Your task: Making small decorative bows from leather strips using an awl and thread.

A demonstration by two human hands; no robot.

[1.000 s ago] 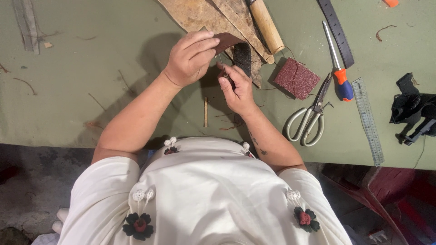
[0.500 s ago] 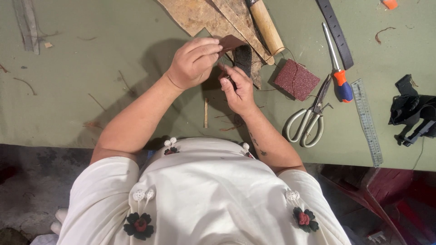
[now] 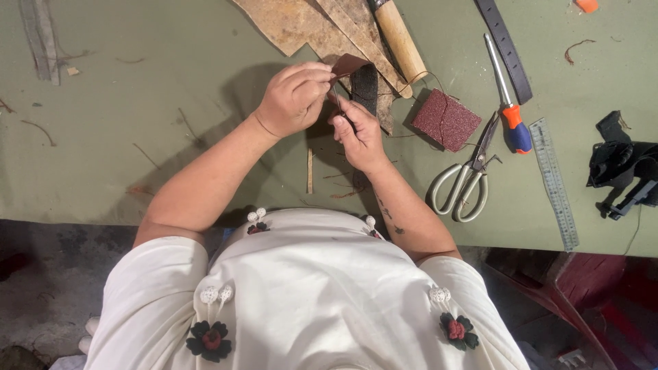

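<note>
Both hands pinching stiff brown leather strip [image 3: 348, 66], folded.

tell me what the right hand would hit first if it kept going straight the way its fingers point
The right hand points up the table, already touching the dark leather strip. Beyond it, the tan leather sheets likely come first, though height is hard to judge.
</note>
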